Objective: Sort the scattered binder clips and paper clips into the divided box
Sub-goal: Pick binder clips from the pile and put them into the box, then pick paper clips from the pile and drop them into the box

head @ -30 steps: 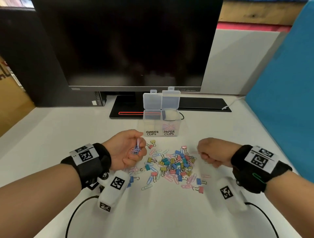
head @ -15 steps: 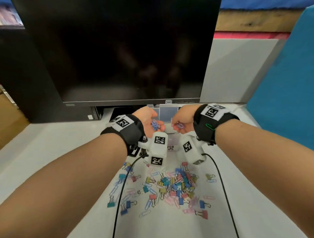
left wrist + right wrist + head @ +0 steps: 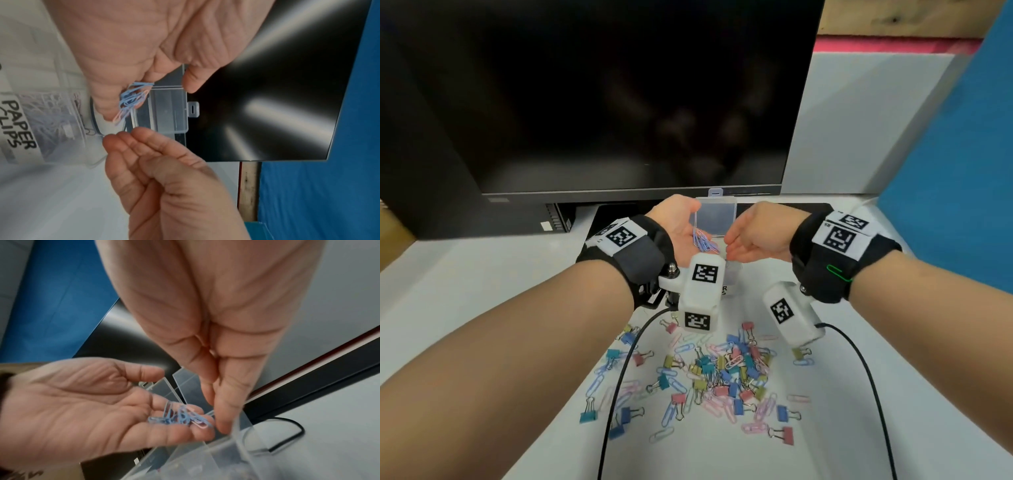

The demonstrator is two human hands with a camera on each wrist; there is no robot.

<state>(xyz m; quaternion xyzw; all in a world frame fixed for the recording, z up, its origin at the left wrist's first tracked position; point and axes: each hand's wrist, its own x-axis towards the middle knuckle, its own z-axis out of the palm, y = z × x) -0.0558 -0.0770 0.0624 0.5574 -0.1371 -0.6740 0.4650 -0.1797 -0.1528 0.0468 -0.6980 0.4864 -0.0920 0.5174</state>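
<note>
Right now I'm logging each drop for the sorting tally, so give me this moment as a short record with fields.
left hand: open, palm up, above the divided box
load: bunch of paper clips, mostly blue, lying on its fingers
right hand: open, fingers straight, nothing held, tips beside the bunch
divided box: clear, lids up; the compartment labelled PAPER CLIPS already holds clips
unsorted pile: binder clips and paper clips mixed on the white table
behind: dark monitor
</note>
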